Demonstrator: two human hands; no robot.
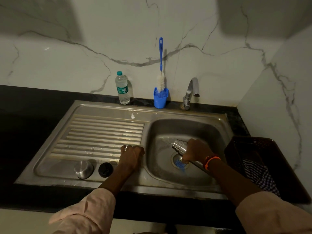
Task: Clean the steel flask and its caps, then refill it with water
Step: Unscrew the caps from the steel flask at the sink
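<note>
Right hand (pixel 196 150) grips the tilted steel flask (pixel 179 146) over the sink basin (pixel 194 125); left hand (pixel 130 154), relaxed, rests at nine o'clock. A wet grip could let the flask slip.

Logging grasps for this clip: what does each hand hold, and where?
Right hand grips the steel flask round its body, below the neck. Left hand holds nothing.

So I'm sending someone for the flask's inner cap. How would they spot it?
Start at the steel sink's ribbed drainboard. At its near edge two caps sit side by side; take the black cap, right of the shiny steel cap.
</note>
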